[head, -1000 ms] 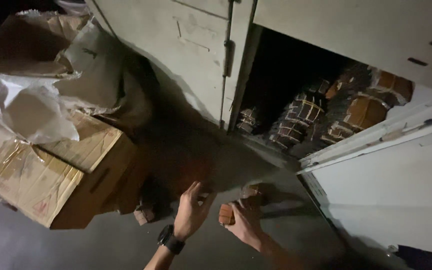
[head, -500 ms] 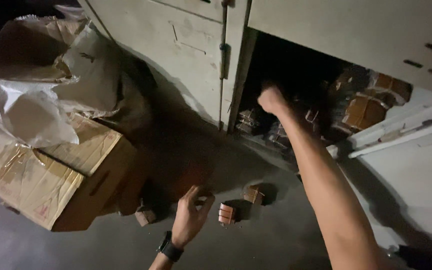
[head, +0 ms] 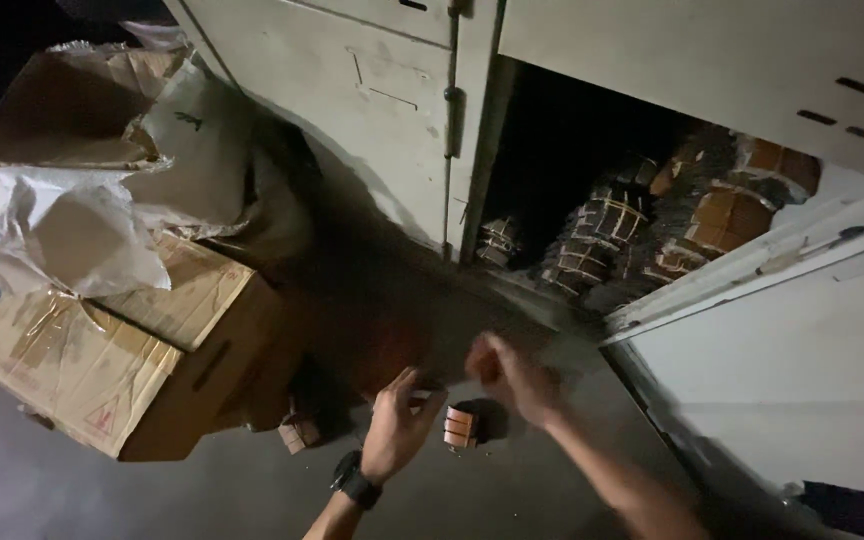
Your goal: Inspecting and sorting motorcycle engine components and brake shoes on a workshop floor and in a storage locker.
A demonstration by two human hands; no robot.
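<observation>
Both hands, left hand [head: 397, 425] spread empty and right hand [head: 512, 375] blurred, grip unclear, hover over one coil [head: 460, 427] on the floor [head: 152, 500]; many remain in the cabinet [head: 652, 240].

Right hand [head: 512, 375] motion-blurred, its grip unreadable; cabinet's [head: 592, 170] dark depths unseen; cardboard box [head: 82, 350] cropped at the left edge.
</observation>
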